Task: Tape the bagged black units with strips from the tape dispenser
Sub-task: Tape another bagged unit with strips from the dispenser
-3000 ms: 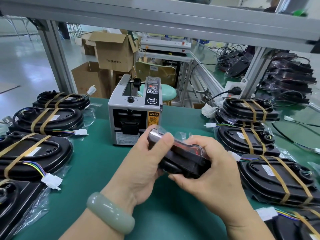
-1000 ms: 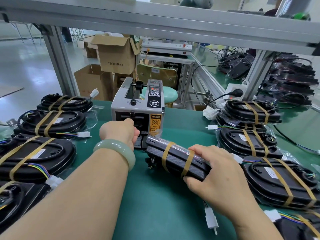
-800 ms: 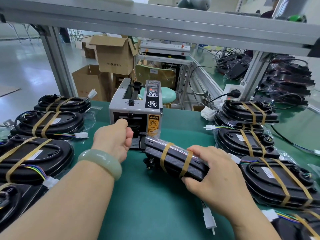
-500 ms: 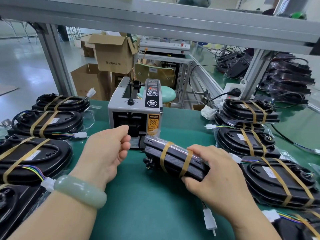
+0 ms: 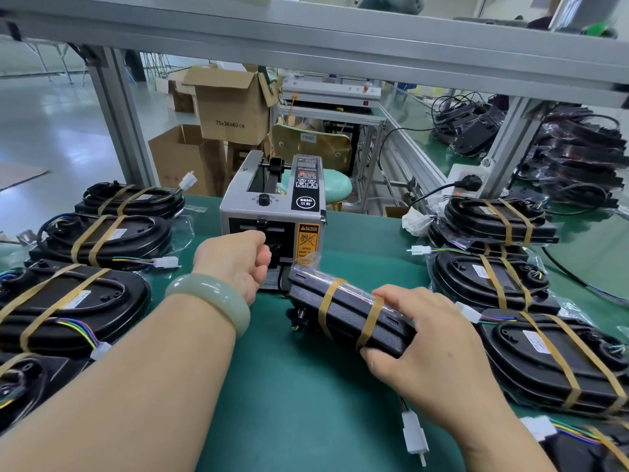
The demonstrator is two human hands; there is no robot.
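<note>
You have one tape dispenser point(image 5: 272, 212) on the table point(image 5: 306, 386), at the middle of its far edge. Along the left edge lie four bagged black units point(image 5: 102, 236). Along the right edge you have at least five more units point(image 5: 551, 356); the far stack there hides its full count. One single unit point(image 5: 347, 311) sits in the middle, just before the dispenser. That makes ten units at least. Every unit you can see whole carries two tan tape bands point(image 5: 325, 308). Seven white plugs point(image 5: 413, 434) show on the wire ends. Past the far edge stand three cardboard boxes point(image 5: 235, 103) and one green stool point(image 5: 332, 189).
</note>
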